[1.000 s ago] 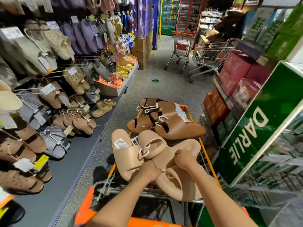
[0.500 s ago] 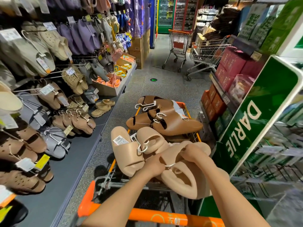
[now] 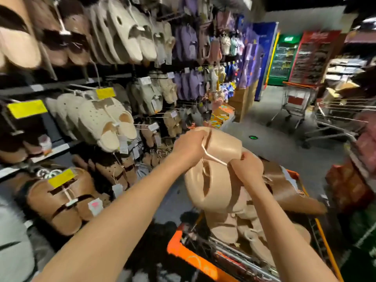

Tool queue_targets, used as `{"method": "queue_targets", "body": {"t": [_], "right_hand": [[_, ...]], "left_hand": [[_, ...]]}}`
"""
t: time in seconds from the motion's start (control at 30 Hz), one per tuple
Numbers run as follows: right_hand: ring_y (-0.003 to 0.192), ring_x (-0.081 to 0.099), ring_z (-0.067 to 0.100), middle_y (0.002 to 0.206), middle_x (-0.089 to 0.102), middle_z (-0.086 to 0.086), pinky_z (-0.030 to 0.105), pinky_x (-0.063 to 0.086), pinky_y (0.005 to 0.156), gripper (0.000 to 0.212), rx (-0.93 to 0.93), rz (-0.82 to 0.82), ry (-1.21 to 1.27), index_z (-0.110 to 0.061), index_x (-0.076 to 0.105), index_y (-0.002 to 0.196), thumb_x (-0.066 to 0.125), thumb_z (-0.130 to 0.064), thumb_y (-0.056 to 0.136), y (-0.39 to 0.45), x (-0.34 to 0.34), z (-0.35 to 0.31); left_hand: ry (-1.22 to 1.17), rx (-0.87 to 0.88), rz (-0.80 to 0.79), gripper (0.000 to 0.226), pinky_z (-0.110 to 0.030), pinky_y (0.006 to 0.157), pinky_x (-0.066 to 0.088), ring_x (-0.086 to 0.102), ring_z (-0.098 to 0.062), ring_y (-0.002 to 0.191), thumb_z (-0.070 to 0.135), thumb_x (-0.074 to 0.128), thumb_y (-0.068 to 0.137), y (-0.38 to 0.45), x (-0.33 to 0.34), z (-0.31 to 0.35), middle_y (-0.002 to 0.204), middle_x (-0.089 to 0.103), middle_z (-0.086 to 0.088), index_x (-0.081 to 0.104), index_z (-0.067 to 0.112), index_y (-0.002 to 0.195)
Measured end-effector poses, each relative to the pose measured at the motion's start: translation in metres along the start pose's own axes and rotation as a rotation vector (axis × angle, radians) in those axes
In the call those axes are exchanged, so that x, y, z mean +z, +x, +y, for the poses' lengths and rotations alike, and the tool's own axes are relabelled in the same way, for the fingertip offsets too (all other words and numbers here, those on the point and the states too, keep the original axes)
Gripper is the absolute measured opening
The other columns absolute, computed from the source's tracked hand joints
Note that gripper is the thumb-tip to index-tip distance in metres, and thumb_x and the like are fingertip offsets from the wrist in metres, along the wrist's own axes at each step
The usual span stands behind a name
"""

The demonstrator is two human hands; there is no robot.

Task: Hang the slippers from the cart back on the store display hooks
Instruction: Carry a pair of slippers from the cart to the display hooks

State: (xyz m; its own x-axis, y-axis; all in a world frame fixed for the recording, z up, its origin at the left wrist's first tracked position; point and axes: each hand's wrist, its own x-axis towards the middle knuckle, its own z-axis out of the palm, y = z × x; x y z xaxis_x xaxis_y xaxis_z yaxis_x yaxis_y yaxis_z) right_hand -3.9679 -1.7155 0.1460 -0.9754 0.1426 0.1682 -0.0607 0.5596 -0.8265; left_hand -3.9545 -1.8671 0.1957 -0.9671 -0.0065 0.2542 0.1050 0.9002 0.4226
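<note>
We saw the pair of slippers (image 3: 213,180) in plain peach-beige, tied with a white hanger strap (image 3: 213,157); the cart (image 3: 179,244) had an orange rim; brown slippers (image 3: 284,186) lay at its far edge; the display hooks (image 3: 142,127) carried cream perforated clogs (image 3: 101,121), lilac slippers (image 3: 188,41), and yellow price tags (image 3: 27,108).

Counting: my two hands, left hand (image 3: 188,148) and right hand (image 3: 246,167), are holding one beige slipper pair (image 3: 211,176). Two brown slippers (image 3: 284,188) are showing at 3 o'clock. Three yellow tags (image 3: 27,108) are hanging at 9 o'clock.
</note>
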Motion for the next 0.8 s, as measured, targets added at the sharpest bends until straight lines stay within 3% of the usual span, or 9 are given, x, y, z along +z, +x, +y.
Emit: {"method": "queue_targets", "body": {"t": [0.1, 0.17, 0.27, 0.4, 0.5, 0.57, 0.7, 0.8], "right_hand": [[0.067, 0.046, 0.020, 0.062, 0.048, -0.001, 0.024, 0.035, 0.053, 0.020, -0.071, -0.077, 0.147, -0.013, 0.049, 0.065, 0.046, -0.007, 0.084, -0.015, 0.045, -0.046], [0.059, 0.042, 0.018, 0.056, 0.046, 0.001, 0.020, 0.031, 0.047, 0.027, -0.118, -0.162, 0.192, -0.011, 0.046, 0.058, 0.045, -0.005, 0.084, -0.030, 0.079, -0.074], [0.058, 0.042, 0.020, 0.059, 0.048, 0.007, 0.025, 0.030, 0.045, 0.024, -0.105, -0.315, 0.365, -0.008, 0.049, 0.060, 0.045, -0.001, 0.083, -0.054, 0.132, -0.107], [0.049, 0.041, 0.019, 0.058, 0.047, 0.009, 0.014, 0.028, 0.032, 0.023, -0.052, -0.565, 0.521, -0.009, 0.050, 0.065, 0.045, 0.003, 0.083, -0.087, 0.195, -0.140], [0.048, 0.047, 0.020, 0.056, 0.050, 0.009, 0.023, 0.035, 0.047, 0.018, 0.051, -0.754, 0.606, -0.009, 0.055, 0.073, 0.045, 0.004, 0.081, -0.107, 0.239, -0.154], [0.052, 0.045, 0.022, 0.053, 0.048, 0.008, 0.031, 0.035, 0.056, 0.020, 0.107, -0.842, 0.620, -0.009, 0.052, 0.066, 0.046, 0.005, 0.078, -0.115, 0.263, -0.163], [0.042, 0.043, 0.016, 0.044, 0.046, 0.004, 0.027, 0.033, 0.050, 0.022, 0.164, -1.005, 0.683, -0.008, 0.050, 0.061, 0.050, 0.003, 0.080, -0.124, 0.303, -0.191], [0.070, 0.062, 0.026, 0.067, 0.069, 0.009, 0.047, 0.052, 0.076, 0.005, 0.200, -1.121, 0.800, -0.006, 0.063, 0.079, 0.061, -0.003, 0.082, -0.138, 0.335, -0.220]], "left_hand": [[0.121, -0.062, 0.170, 0.022, -0.038, 0.075, 0.041, 0.054, -0.037, 0.105, 0.012, 0.048, 0.086, -0.015, -0.044, -0.041, 0.112, 0.053, -0.012, 0.057, 0.016, 0.105], [0.178, -0.173, 0.238, 0.028, -0.039, 0.076, 0.041, 0.054, -0.036, 0.105, 0.010, 0.044, 0.088, -0.030, -0.073, -0.073, 0.112, 0.053, -0.011, 0.057, 0.017, 0.111], [0.237, -0.306, 0.344, 0.039, -0.037, 0.083, 0.042, 0.053, -0.032, 0.112, 0.009, 0.042, 0.089, -0.057, -0.115, -0.115, 0.121, 0.056, -0.010, 0.056, 0.022, 0.123], [0.294, -0.457, 0.441, 0.035, -0.036, 0.083, 0.042, 0.054, -0.032, 0.111, 0.012, 0.043, 0.090, -0.087, -0.158, -0.169, 0.121, 0.058, -0.007, 0.059, 0.027, 0.117], [0.408, -0.512, 0.464, 0.027, -0.038, 0.077, 0.043, 0.057, -0.034, 0.106, 0.012, 0.044, 0.090, -0.100, -0.178, -0.207, 0.114, 0.061, -0.009, 0.060, 0.020, 0.110], [0.445, -0.565, 0.449, 0.024, -0.037, 0.076, 0.043, 0.058, -0.034, 0.105, 0.015, 0.044, 0.090, -0.105, -0.187, -0.234, 0.113, 0.062, -0.010, 0.059, 0.018, 0.110], [0.500, -0.619, 0.445, 0.018, -0.034, 0.069, 0.039, 0.060, -0.035, 0.099, 0.019, 0.048, 0.090, -0.115, -0.208, -0.293, 0.103, 0.065, -0.012, 0.062, 0.014, 0.100], [0.492, -0.664, 0.444, 0.017, -0.034, 0.069, 0.044, 0.062, -0.034, 0.090, 0.024, 0.052, 0.088, -0.121, -0.233, -0.335, 0.093, 0.066, -0.012, 0.064, 0.011, 0.088]]}}
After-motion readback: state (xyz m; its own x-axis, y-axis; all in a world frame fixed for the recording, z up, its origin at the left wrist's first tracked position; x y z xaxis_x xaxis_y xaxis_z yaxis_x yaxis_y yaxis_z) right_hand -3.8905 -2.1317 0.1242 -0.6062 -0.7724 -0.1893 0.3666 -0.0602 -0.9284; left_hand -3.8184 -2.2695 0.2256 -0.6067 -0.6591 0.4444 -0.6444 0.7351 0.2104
